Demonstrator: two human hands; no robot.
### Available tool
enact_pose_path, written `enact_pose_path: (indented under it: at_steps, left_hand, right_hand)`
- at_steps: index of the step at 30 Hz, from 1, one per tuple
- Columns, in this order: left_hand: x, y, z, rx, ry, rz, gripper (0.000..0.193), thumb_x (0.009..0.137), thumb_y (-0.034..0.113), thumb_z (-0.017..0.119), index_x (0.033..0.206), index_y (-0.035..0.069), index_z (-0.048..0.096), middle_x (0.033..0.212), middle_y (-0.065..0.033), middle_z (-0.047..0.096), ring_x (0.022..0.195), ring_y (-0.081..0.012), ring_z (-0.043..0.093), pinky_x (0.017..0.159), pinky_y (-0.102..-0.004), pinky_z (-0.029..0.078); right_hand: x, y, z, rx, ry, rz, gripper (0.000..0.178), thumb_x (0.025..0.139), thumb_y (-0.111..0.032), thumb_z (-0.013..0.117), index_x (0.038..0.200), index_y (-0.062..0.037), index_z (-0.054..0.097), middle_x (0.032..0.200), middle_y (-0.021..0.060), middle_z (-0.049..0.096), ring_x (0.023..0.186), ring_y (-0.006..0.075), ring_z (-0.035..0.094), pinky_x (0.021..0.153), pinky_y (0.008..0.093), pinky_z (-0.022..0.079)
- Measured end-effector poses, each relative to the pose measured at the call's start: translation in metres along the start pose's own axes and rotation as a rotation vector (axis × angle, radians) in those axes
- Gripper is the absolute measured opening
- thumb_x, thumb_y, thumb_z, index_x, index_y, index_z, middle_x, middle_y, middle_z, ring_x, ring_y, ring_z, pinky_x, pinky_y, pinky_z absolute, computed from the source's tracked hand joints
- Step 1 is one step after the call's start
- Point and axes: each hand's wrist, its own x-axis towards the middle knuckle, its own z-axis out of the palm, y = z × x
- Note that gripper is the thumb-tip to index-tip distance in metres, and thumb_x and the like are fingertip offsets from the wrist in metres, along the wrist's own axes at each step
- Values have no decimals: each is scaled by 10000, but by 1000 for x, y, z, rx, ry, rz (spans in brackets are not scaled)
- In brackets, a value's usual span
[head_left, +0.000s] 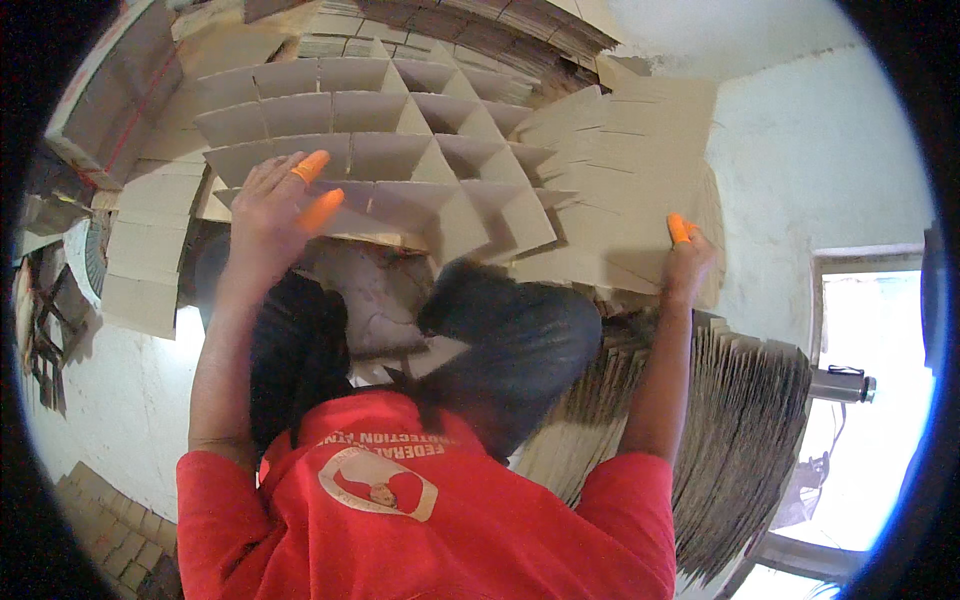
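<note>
Red cloth lies nearest to us: the shirt (590, 535), with a pale printed emblem on its front. Past it we see dark trousers (520, 345), the knees bent and apart. Beside the right forearm, many brown cardboard sheets stand packed on edge in a long stack (740, 440).

Beyond the knees we find our left hand (268, 215) at the near left part of a cardboard divider grid (385, 155). Its fingers are loose and spread, clasping nothing, with orange covers (311, 166) on thumb and forefinger; we cannot tell whether the tips touch a panel. The grid stands in front of us, its crossed panels upright and forming open cells.

Well to the right, our right hand (690, 262) is at the edge of flat cardboard sheets (640, 170) beside the grid. Its fingers are bent; we cannot tell whether they grip a sheet. Farther off, more slotted cardboard (480, 28) lies behind the grid, and a pale wall (790, 160) rises at the right, near a bright opening (875, 320).
</note>
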Motion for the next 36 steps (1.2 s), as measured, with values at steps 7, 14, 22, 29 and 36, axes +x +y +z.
enact_pose_path:
  at_steps: [7,14,22,29,36]
  left_hand:
    - [7,12,-7,-39,36,14,423,708,196,783,1077,33,657,1068,-160,670,981,-316,627,861,-411,487]
    - [-6,-7,9,-64,-135,46,265,755,106,740,1014,91,682,908,-112,686,801,-316,606,710,-390,484]
    - [-7,-10,17,-69,-90,91,153,683,84,677,835,90,657,718,-74,612,711,-257,580,640,-367,467]
    - [-6,-12,17,-83,-104,106,155,661,56,645,814,80,630,719,-68,597,716,-259,573,645,-369,464]
    - [-7,-19,25,-137,-32,105,137,647,51,637,780,83,619,715,-69,592,729,-264,572,651,-372,462]
  right_hand:
    - [4,-30,-41,-24,394,-215,297,896,-196,634,1046,56,684,854,163,707,712,207,616,678,359,496]
    - [-23,-175,-57,644,119,-398,429,824,-48,723,1233,21,610,1153,117,656,952,125,611,809,260,493]
    - [-37,-236,7,641,-446,-456,534,807,-16,715,1312,7,545,1227,130,626,1015,111,602,892,237,464]
    - [-38,-249,42,450,-430,-583,522,769,-48,750,1263,5,588,955,84,696,786,43,538,730,227,482]
    - [-40,-252,49,483,-389,-537,516,758,-85,762,1241,7,605,769,70,635,676,74,493,646,243,459]
